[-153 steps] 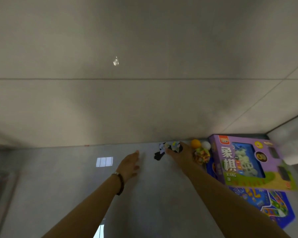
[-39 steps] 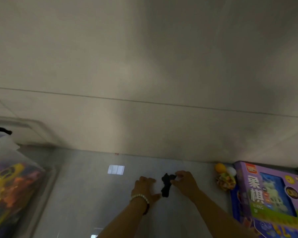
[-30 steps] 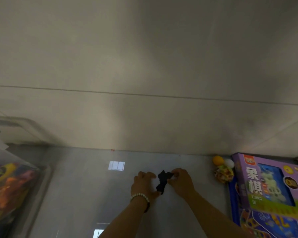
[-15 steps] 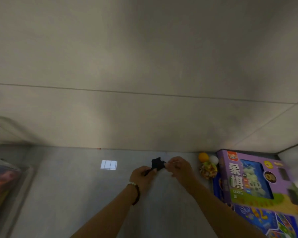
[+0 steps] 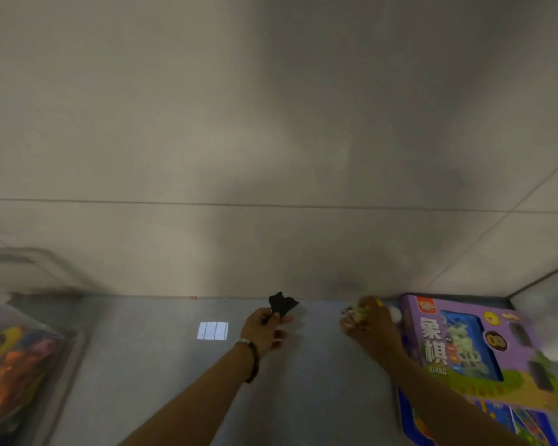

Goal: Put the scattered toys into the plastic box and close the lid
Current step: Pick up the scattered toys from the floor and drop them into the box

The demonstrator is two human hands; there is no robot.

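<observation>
My left hand (image 5: 264, 329) pinches a small black toy (image 5: 281, 304), which sticks up above the fingers over the grey floor near the wall. My right hand (image 5: 368, 326) is off to the right, closed over a yellow-green patterned toy (image 5: 356, 312) beside the purple box; the picture is blurred there. A white ball (image 5: 394, 313) peeks out just behind that hand. The clear plastic box (image 5: 20, 365) with colourful toys inside sits at the far left edge, partly cut off. Its lid is not clearly visible.
A purple board-game box (image 5: 471, 349) lies at the right on top of a blue game board (image 5: 522, 423). The wall rises straight ahead, and a window reflection (image 5: 213, 330) shines on the floor between the plastic box and my hands.
The black toy passed into my left hand alone. My right hand let go of it and moved right onto the yellow-green toy by the purple box.
</observation>
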